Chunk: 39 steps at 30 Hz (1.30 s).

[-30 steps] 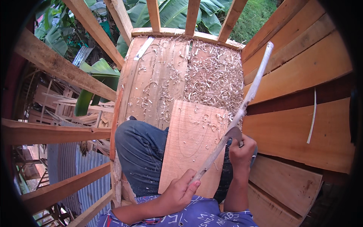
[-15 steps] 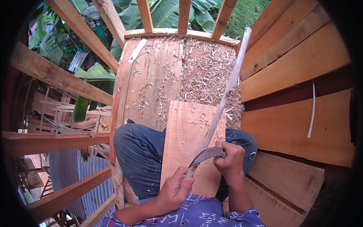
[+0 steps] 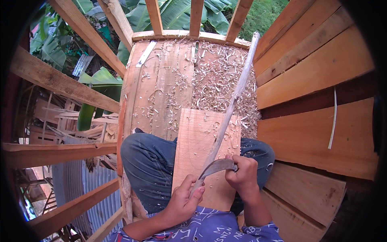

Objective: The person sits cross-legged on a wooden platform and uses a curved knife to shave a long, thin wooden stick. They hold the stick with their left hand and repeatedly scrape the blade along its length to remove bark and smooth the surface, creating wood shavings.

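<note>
A long, slightly crooked grey wooden stick (image 3: 234,97) slants across the board in front of me, its far end up to the right. My left hand (image 3: 186,198) is closed round its near end. Close to those fingers, a dark curved blade (image 3: 217,165), like a sickle's, meets the stick. Whether the two are joined there, I cannot tell. My right hand (image 3: 244,173) is closed on the blade's other end, thumb on top; its grip is partly hidden. Beneath, a pale wooden board (image 3: 209,193) lies across my lap with a few curled shavings on it.
Curled wood shavings (image 3: 219,72) cover much of the plank floor (image 3: 161,64). A pale flat strip (image 3: 146,54) lies at the far left. Slatted wooden rails (image 3: 60,155) stand on the left, with corrugated metal sheets (image 3: 96,193) beyond. A plank wall (image 3: 310,137) rises on the right.
The stick's far end has swung left and slightly down. The blade and my right hand have shifted slightly left; both hands keep their grips.
</note>
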{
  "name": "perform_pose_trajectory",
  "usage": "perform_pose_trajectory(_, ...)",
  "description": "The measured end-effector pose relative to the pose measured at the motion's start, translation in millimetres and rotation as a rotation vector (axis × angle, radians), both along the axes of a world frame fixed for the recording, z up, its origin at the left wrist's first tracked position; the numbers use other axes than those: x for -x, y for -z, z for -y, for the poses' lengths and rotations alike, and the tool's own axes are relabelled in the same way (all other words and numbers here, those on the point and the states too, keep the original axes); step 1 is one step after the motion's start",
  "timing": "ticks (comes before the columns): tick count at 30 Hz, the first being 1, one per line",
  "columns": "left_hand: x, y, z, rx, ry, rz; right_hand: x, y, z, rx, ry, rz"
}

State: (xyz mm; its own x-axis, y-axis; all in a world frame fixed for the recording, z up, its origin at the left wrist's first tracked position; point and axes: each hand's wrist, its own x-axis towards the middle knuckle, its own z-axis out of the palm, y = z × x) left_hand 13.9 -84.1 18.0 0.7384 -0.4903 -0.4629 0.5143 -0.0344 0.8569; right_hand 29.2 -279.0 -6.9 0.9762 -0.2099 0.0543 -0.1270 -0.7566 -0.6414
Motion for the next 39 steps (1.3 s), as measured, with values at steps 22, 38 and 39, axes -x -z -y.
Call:
perform_pose_trajectory(22, 21, -14, 1, -0.080, 0.130, 0.192, -11, 22, 78, -0.048, 0.544, 0.051)
perform_pose_trajectory(38, 20, -17, 6, -0.078, 0.124, 0.142, -4, -2, 19, 0.046, 0.192, 0.145)
perform_pose_trajectory(39, 24, -15, 8, -0.053, 0.154, 0.151, -9, -2, 32, 0.043, 0.286, 0.160)
